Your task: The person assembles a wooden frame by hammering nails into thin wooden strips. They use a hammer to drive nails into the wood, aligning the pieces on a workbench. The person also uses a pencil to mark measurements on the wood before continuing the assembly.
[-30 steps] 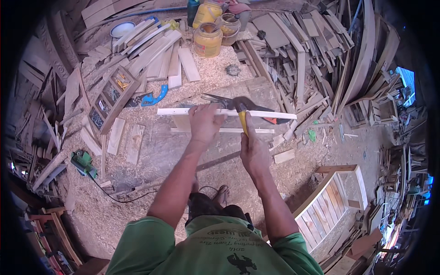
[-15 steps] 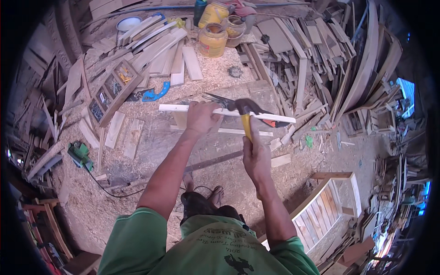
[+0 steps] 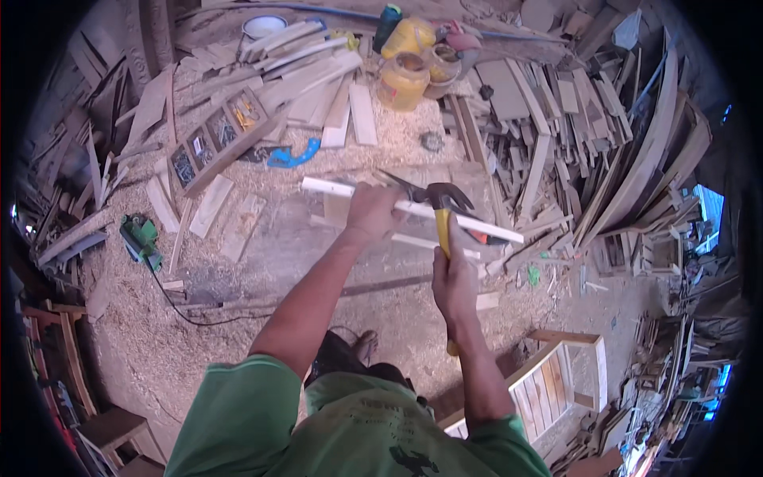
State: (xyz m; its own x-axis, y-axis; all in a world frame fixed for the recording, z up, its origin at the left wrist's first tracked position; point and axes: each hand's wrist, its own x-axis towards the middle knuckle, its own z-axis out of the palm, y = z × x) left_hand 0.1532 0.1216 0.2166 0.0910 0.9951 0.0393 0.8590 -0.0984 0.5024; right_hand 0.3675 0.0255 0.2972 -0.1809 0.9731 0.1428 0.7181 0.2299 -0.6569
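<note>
The left hand (image 3: 374,211) is closed over a pale wooden strip (image 3: 477,222), its fingers wrapped across the upper edge a little left of the strip's middle. The right hand (image 3: 455,282) is on the near side of the strip, gripping the yellow handle of a hammer (image 3: 443,232); the hammer's dark head is over the strip, to the right of the left hand, and whether it touches the wood cannot be told. The strip runs slantwise in front of the person, its left end projecting past the left hand and its right end past the hammer. Just nearer than the strip is a second pale strip (image 3: 417,240), partly hidden by the left hand. Under them is a worn wooden work surface (image 3: 302,262), dusty and strewn with shavings. Beyond the strip's left end are a saw with a blue handle (image 3: 296,154) and a divided wooden box (image 3: 208,168) of small hardware. Well left of the strip sits a green power tool (image 3: 140,237) with a black cord (image 3: 179,312). Farther beyond the strip stand yellow jars (image 3: 404,82), near loose boards (image 3: 363,115). Right of and beyond the strip, wood scraps (image 3: 540,171) lie heaped; nearer than its right end, a slatted wooden frame (image 3: 536,397) rests on the floor (image 3: 493,338).
</note>
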